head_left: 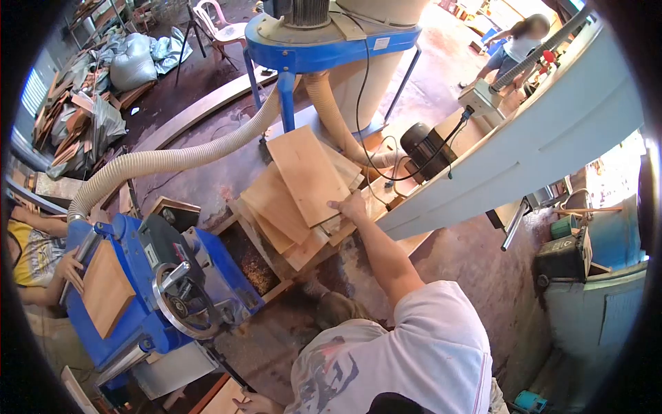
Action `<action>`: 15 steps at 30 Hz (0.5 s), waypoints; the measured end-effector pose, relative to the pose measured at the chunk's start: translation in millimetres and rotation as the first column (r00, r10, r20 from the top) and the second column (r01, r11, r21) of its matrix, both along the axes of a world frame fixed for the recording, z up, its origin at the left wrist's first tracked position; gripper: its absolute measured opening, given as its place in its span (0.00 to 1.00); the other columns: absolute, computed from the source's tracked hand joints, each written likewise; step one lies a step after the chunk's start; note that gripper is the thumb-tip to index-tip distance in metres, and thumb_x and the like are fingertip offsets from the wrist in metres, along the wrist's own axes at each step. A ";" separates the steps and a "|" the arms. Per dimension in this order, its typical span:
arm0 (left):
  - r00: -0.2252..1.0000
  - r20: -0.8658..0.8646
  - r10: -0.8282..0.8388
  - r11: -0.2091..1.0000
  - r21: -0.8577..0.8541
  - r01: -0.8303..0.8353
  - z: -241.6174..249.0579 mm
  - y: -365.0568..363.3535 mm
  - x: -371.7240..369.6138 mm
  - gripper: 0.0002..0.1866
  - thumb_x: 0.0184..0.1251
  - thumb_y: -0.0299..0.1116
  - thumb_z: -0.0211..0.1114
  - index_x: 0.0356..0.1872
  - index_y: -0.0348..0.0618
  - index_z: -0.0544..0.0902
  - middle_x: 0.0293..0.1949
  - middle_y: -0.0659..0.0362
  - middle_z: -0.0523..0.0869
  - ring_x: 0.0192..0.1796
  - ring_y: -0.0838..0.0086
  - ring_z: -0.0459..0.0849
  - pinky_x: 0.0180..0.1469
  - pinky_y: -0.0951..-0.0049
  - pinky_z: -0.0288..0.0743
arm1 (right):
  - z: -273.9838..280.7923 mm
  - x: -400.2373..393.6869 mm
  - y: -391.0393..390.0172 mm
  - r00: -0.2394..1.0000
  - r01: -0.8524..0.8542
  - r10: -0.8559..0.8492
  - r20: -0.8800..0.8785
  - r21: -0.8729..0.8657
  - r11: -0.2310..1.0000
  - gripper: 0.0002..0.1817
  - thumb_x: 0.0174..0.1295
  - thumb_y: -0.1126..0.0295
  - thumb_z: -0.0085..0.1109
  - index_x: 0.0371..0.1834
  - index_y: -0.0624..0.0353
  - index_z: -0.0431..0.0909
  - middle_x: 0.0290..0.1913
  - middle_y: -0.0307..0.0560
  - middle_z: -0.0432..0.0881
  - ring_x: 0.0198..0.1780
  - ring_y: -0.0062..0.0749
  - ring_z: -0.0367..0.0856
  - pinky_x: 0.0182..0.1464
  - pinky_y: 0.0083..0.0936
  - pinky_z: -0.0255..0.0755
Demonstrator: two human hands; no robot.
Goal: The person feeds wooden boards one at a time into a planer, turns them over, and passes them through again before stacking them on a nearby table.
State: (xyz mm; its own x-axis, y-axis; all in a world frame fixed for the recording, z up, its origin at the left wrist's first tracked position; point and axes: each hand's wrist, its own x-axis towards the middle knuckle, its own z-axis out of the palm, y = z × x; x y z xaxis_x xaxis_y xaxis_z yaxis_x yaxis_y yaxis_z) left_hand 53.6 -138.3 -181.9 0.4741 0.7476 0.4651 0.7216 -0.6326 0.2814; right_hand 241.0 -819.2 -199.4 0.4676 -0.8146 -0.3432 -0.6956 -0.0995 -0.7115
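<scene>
My right hand (350,206) grips the lower right edge of a rectangular wooden board (307,174). This board lies on top of a loose stack of boards (276,207), which are fanned at different angles. Low in the view, my left hand (256,402) is at the edge of a pale wooden board (224,400), with its fingers curled against it; the frame's bottom edge cuts off part of both. To the left stands a blue thickness planer (207,255) with a metal handwheel (181,303). A wooden board (108,288) rests on its blue table.
At the left, a co-worker's hand (69,270) touches the board on the planer. A ribbed hose (186,157) runs from the planer to a blue dust collector (331,52). Wood shavings (258,272) lie beside the stack. Another person (517,52) is at the upper right.
</scene>
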 end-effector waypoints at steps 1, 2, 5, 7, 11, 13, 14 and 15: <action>1.000 -0.008 -0.012 1.000 -0.010 0.012 4.2 -6.4 -1.5 0.32 0.66 0.60 0.59 0.60 0.45 0.78 0.51 0.48 0.81 0.53 0.54 0.79 0.51 0.49 0.74 | -18.1 -4.1 -3.6 0.998 -0.025 0.026 0.059 -0.032 0.999 0.52 0.40 0.52 0.84 0.61 0.70 0.63 0.41 0.53 0.85 0.34 0.36 0.87 0.29 0.31 0.82; 1.000 -0.014 -0.023 1.000 -0.017 0.023 21.9 -20.8 -0.1 0.32 0.66 0.59 0.59 0.60 0.45 0.78 0.50 0.47 0.81 0.53 0.54 0.79 0.50 0.49 0.74 | -40.8 -9.0 -5.9 0.986 -0.067 0.076 0.151 -0.064 0.996 0.49 0.40 0.51 0.83 0.60 0.70 0.65 0.40 0.52 0.85 0.33 0.34 0.86 0.28 0.31 0.81; 0.998 -0.026 -0.054 0.998 -0.046 0.052 19.0 -17.9 -3.4 0.31 0.67 0.58 0.59 0.60 0.44 0.78 0.50 0.47 0.81 0.52 0.54 0.79 0.49 0.49 0.75 | -65.8 -26.2 8.7 0.971 -0.172 0.167 0.171 0.017 0.985 0.41 0.43 0.50 0.82 0.53 0.69 0.74 0.39 0.50 0.85 0.31 0.31 0.84 0.24 0.28 0.76; 0.997 -0.027 -0.078 0.994 -0.077 0.076 6.9 -11.4 -4.2 0.30 0.67 0.58 0.60 0.60 0.44 0.78 0.49 0.47 0.81 0.51 0.54 0.80 0.49 0.49 0.75 | 20.0 -43.0 49.7 0.987 -0.158 0.146 0.061 0.405 0.901 0.35 0.46 0.51 0.80 0.49 0.67 0.79 0.39 0.49 0.85 0.30 0.30 0.82 0.25 0.26 0.73; 0.985 0.028 -0.171 0.971 -0.166 0.173 27.4 -34.7 4.8 0.29 0.67 0.56 0.61 0.59 0.44 0.79 0.49 0.47 0.81 0.49 0.55 0.80 0.47 0.49 0.75 | 37.9 -84.5 98.4 0.990 -0.109 0.026 0.142 0.619 0.778 0.28 0.53 0.56 0.76 0.53 0.62 0.80 0.42 0.46 0.85 0.34 0.30 0.82 0.32 0.29 0.75; 0.972 0.059 -0.228 0.952 -0.195 0.236 47.2 -41.5 2.4 0.29 0.68 0.55 0.61 0.59 0.43 0.79 0.48 0.47 0.81 0.49 0.55 0.80 0.47 0.49 0.75 | 61.9 -107.5 131.4 0.956 -0.159 -0.049 0.290 0.651 0.742 0.26 0.57 0.59 0.73 0.54 0.61 0.80 0.46 0.44 0.85 0.41 0.31 0.82 0.36 0.33 0.76; 0.963 0.069 -0.259 0.943 -0.200 0.267 62.4 -47.6 -1.2 0.29 0.68 0.55 0.61 0.59 0.43 0.79 0.48 0.47 0.81 0.48 0.55 0.80 0.46 0.49 0.75 | 62.9 -121.0 147.6 0.936 -0.168 -0.108 0.334 0.697 0.697 0.24 0.59 0.60 0.72 0.56 0.60 0.80 0.49 0.43 0.84 0.45 0.31 0.81 0.39 0.35 0.76; 0.923 0.076 -0.377 0.880 -0.281 0.382 76.9 -54.9 -3.3 0.29 0.68 0.55 0.61 0.60 0.43 0.78 0.48 0.47 0.80 0.48 0.55 0.80 0.46 0.49 0.76 | 38.3 -133.4 155.5 0.947 -0.172 -0.091 0.307 0.730 0.661 0.24 0.60 0.60 0.71 0.57 0.58 0.79 0.51 0.40 0.83 0.49 0.31 0.80 0.45 0.37 0.76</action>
